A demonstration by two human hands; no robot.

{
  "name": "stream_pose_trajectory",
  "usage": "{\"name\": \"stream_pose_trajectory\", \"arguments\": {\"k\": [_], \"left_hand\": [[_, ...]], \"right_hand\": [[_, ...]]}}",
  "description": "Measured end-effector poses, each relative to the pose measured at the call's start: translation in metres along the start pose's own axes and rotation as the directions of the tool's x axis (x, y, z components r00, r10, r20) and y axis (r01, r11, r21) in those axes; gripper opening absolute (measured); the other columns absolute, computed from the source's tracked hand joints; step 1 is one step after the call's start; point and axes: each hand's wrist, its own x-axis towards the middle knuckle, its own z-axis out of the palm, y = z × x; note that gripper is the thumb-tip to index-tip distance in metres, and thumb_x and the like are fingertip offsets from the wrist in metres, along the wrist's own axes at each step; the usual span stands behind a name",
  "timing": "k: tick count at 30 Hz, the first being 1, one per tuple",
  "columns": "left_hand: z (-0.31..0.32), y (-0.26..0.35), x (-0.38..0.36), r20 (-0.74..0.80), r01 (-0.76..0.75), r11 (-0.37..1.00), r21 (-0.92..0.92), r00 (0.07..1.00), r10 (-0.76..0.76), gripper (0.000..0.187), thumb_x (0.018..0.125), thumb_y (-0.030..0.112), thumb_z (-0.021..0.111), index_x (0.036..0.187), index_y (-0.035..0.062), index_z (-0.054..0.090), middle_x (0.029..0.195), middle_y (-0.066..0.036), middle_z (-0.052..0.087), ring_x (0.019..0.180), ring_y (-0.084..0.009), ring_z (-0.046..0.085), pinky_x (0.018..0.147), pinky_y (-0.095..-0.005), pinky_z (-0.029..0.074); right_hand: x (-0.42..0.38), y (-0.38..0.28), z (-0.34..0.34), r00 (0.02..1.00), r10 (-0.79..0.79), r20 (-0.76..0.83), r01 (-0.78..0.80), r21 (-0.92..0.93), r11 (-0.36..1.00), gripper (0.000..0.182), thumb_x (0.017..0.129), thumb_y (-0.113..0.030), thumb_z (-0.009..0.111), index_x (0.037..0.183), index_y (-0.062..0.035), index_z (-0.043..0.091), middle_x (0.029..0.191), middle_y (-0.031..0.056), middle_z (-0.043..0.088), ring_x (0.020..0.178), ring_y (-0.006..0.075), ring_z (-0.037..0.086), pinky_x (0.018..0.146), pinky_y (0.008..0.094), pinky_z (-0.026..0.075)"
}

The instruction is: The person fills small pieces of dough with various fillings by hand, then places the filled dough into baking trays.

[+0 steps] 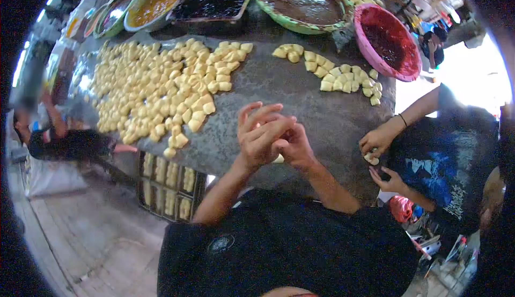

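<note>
Over the middle of the dark work table (252,90), my left hand (260,139) and my right hand (299,146) are brought together, overlapping. The left hand's fingers stretch out and slant across the right palm. Most of the right hand's fingers are hidden behind the left; its thumb shows near the middle. I cannot tell whether anything lies between the palms. Just below the hands, a small pale dough piece (279,158) shows in part. To the left spreads a large batch of dough pieces (161,88); a smaller group (343,78) lies at the upper right.
A co-worker (440,163) at the right edge handles a dough piece (371,157). Along the back stand a pink basin (370,45), a green basin (300,27), a dark tray (238,15) and a basin of orange filling (129,18). Filled baking pans (163,187) sit lower left. Another person (59,141) is farther left.
</note>
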Motion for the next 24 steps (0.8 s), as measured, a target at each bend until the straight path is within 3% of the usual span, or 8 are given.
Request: {"name": "stream_pose_trajectory", "arguments": {"k": [4,7,12,15,17,18,19,24], "left_hand": [[0.002,0.008,0.037,0.149,-0.010,0.944,-0.331,0.987,0.063,0.034,0.075,0.035,0.079,0.096,0.0095,0.073,0.092,-0.003,0.073,0.097,-0.0241,0.069,0.084,-0.0417,0.052],[0.005,0.022,0.054,0.188,0.036,0.809,-0.586,0.978,0.092,0.035,0.076,0.036,0.078,0.097,0.0091,0.073,0.091,-0.004,0.072,0.096,-0.0246,0.070,0.084,-0.0411,0.053],[0.002,0.014,0.062,0.199,-0.071,0.666,-0.742,0.926,0.321,0.050,0.084,0.042,0.072,0.120,0.0080,0.065,0.123,-0.010,0.064,0.121,-0.0310,0.058,0.097,-0.0496,0.045],[0.023,-0.007,0.049,0.204,0.311,0.554,-0.772,0.947,-0.248,0.064,0.089,0.045,0.065,0.140,0.0100,0.047,0.150,-0.013,0.039,0.138,-0.0322,0.038,0.108,-0.0513,0.035],[0.011,-0.077,0.021,0.291,0.466,0.856,-0.222,0.870,-0.398,0.060,0.094,0.035,0.062,0.144,0.0103,0.042,0.150,-0.016,0.036,0.136,-0.0356,0.038,0.111,-0.0514,0.033],[0.006,-0.106,0.006,0.265,0.432,0.887,0.161,0.847,-0.461,0.056,0.094,0.030,0.061,0.144,0.0105,0.043,0.146,-0.016,0.041,0.132,-0.0350,0.041,0.108,-0.0506,0.035],[-0.001,-0.131,-0.009,0.215,0.345,0.781,0.522,0.832,-0.511,0.054,0.094,0.026,0.061,0.143,0.0108,0.044,0.143,-0.017,0.045,0.129,-0.0344,0.045,0.106,-0.0499,0.038],[-0.044,-0.179,-0.042,0.254,0.249,0.649,0.719,0.775,-0.578,0.033,0.090,0.012,0.063,0.123,0.0077,0.061,0.114,-0.014,0.064,0.109,-0.0293,0.059,0.090,-0.0385,0.047]], "right_hand": [[-0.024,-0.051,0.005,0.975,0.154,-0.160,-0.121,0.200,0.972,0.026,0.088,-0.013,0.071,0.106,0.0029,0.062,0.104,0.0082,0.067,0.100,0.0165,0.064,0.085,0.0310,0.053],[-0.044,-0.051,-0.017,0.963,0.263,0.052,-0.245,0.566,0.787,0.037,0.085,-0.023,0.072,0.105,0.0063,0.063,0.115,0.0162,0.063,0.107,0.0231,0.063,0.084,0.0355,0.056],[-0.026,-0.048,-0.012,0.959,-0.175,0.222,0.038,0.514,0.857,0.049,0.072,-0.026,0.079,0.104,0.0083,0.065,0.120,0.0192,0.060,0.112,0.0269,0.059,0.086,0.0365,0.054],[0.015,-0.084,-0.024,0.997,0.005,0.075,-0.027,0.299,0.954,0.040,0.072,-0.013,0.082,0.104,0.0043,0.066,0.101,0.0173,0.068,0.086,0.0220,0.067,0.069,0.0306,0.054],[0.078,-0.096,-0.051,0.956,-0.107,-0.273,0.129,0.065,0.989,0.021,0.078,-0.006,0.077,0.095,0.0015,0.067,0.091,0.0112,0.070,0.073,0.0148,0.065,0.065,0.0264,0.053],[0.114,-0.106,-0.081,0.914,-0.204,-0.351,0.006,-0.490,0.872,0.021,0.079,-0.008,0.077,0.097,0.0004,0.069,0.086,0.0075,0.071,0.073,0.0121,0.065,0.066,0.0254,0.052],[0.149,-0.107,-0.112,0.886,-0.314,-0.341,0.024,-0.642,0.766,0.019,0.079,-0.009,0.076,0.096,-0.0013,0.071,0.083,0.0056,0.072,0.076,0.0102,0.064,0.068,0.0271,0.051],[0.298,-0.084,-0.239,0.990,-0.133,-0.044,-0.030,-0.994,0.104,0.037,0.078,-0.029,0.075,0.097,0.0015,0.070,0.093,0.0197,0.071,0.087,0.0291,0.070,0.080,0.0396,0.055]]}}
